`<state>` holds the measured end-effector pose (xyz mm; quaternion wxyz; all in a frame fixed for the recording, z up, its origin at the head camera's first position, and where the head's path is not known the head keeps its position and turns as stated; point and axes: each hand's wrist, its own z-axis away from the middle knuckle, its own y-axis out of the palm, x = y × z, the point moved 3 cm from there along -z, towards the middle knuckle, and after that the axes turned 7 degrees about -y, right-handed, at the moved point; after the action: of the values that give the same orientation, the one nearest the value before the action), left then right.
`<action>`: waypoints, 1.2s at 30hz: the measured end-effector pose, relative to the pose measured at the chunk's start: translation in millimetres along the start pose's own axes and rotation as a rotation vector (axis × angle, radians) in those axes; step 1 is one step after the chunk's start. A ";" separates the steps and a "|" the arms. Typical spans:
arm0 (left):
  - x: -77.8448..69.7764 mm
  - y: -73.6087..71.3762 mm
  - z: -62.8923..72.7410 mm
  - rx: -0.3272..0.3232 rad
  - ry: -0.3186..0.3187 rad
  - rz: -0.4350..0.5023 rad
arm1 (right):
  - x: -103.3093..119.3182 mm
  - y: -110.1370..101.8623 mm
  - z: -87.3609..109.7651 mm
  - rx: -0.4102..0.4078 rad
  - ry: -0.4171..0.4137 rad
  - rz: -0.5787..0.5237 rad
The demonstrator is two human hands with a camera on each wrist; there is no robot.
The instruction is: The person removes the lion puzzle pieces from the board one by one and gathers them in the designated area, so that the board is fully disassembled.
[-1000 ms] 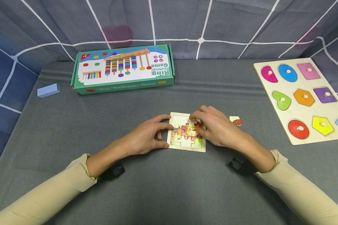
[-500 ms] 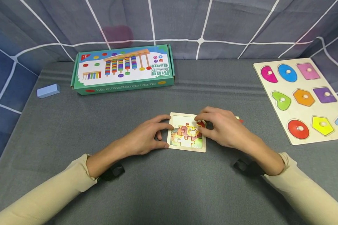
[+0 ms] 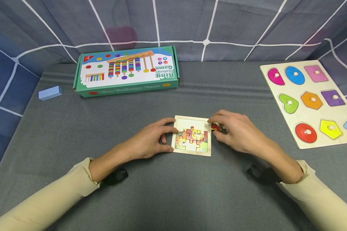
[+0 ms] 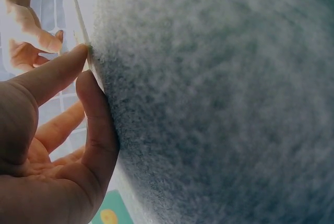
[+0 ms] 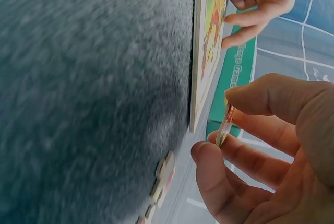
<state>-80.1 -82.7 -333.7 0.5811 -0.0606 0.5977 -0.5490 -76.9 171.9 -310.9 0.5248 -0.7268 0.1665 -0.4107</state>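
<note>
A small jigsaw puzzle in a square wooden tray (image 3: 190,153) lies on the grey table, its lower part filled with animal-picture pieces and its upper strip bare. My left hand (image 3: 150,139) holds the tray at its left side, thumb by the near corner and fingertips along the edge. Just off the tray's right edge, my right hand (image 3: 238,131) pinches a dark red puzzle piece (image 3: 216,127) between thumb and fingers. The right wrist view shows this puzzle piece (image 5: 225,125) edge-on, raised off the cloth. Loose puzzle pieces (image 5: 164,177) lie below, hidden behind the right hand in the head view.
A green Ring Challenge Game box (image 3: 127,72) stands at the back left, with a blue block (image 3: 50,93) left of it. On the right lies a wooden shape-peg board (image 3: 298,125) with coloured knobbed pieces. Grey gridded cloth (image 3: 185,25) hangs behind the table.
My right hand has moved right, off the puzzle's upper right area to beside the tray, taking the red piece with it. The left hand and tray have stayed in place.
</note>
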 end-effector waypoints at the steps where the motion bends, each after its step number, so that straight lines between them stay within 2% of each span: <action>1: -0.2 -0.1 -0.1 0.000 -0.001 -0.001 | -0.7 -1.3 1.5 0.003 0.004 0.005; 10: 0.0 -0.5 0.2 0.004 -0.002 -0.004 | -7.9 -12.8 15.4 0.043 0.034 0.005; 24: -2.3 0.0 0.0 0.007 -0.001 0.002 | -31.4 -20.9 42.4 -0.027 0.028 0.048; 29: -2.2 0.3 -0.3 0.005 0.002 0.001 | -42.6 -25.5 56.2 -0.024 0.068 0.046; 36: -1.5 -0.1 -0.5 0.009 -0.009 0.000 | -57.4 -30.6 72.0 -0.074 0.119 0.066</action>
<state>-80.0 -81.3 -332.9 0.5840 -0.0605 0.5925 -0.5515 -62.0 267.6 -315.6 0.4998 -0.7141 0.2364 -0.4294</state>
